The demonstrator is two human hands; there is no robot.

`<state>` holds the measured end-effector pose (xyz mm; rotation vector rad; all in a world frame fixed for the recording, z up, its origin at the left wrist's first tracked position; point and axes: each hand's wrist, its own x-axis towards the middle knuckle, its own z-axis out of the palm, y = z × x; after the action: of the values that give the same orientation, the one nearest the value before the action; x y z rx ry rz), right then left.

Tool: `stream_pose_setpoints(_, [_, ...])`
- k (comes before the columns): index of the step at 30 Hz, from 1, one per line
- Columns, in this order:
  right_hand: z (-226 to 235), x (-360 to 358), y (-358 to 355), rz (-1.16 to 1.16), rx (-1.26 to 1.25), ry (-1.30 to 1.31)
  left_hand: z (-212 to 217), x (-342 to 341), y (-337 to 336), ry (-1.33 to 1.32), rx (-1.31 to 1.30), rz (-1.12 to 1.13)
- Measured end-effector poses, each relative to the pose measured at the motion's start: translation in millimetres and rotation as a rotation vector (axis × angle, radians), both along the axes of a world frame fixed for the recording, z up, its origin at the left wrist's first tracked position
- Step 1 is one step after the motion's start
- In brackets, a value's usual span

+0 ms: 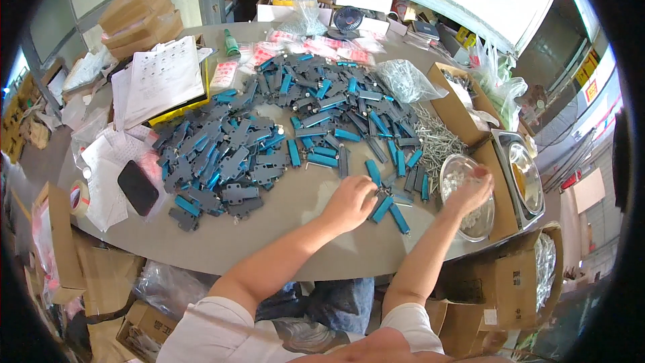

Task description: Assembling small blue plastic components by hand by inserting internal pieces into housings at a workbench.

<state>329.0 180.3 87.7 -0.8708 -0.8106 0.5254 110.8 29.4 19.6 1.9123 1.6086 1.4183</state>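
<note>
My left hand (351,203) rests low over the table with its fingers curled together; what they hold, if anything, is hidden. Just beside its fingertips lie a few blue-and-grey parts, one a blue bar-shaped piece (398,218). My right hand (471,192) reaches over a clear round bowl (478,235) of small white pieces. Its fingers are drawn together at the bowl's far side, and I cannot make out what is in them. A heap of long metal pins or screws (437,136) lies beyond the bowl. Dark grey flat parts with blue bars (222,148) are piled across the table's middle.
A phone (138,188), tape roll (79,197) and papers (164,81) lie at left. Behind the pile are a green bottle (231,44), small packets (269,50) and a fan (347,20). A metal tray (521,175) and cardboard box (463,111) stand at right.
</note>
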Motion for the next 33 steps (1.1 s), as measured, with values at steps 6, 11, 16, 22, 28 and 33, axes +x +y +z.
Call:
stream_pose_setpoints(6, [3.4,3.2,-18.3,-0.697,-0.189,-1.092,-6.5,13.5,-10.4,0.236,-0.108,-0.065])
stream_pose_setpoints(11, [-13.9,-54.4,-46.0,0.063,0.082,-1.170,-12.9,5.2,-7.0,0.264,-0.269,-0.139])
stream_pose_setpoints(16, [-33.9,-90.9,-55.2,0.345,0.040,-1.138,0.9,-8.5,-11.7,0.199,-0.291,-0.042])
stream_pose_setpoints(22, [-54.6,-88.4,-42.0,0.383,-0.036,-1.226,-7.4,-37.9,-5.3,0.307,-0.528,-0.122])
stream_pose_setpoints(28, [-57.8,-135.1,-17.5,0.617,-0.024,-1.305,4.0,-91.9,-29.5,-0.857,-0.748,-0.509])
stream_pose_setpoints(33, [-50.6,-211.5,-3.0,0.719,-0.022,-1.263,-9.2,-99.3,-25.3,-1.130,-0.418,-0.532])
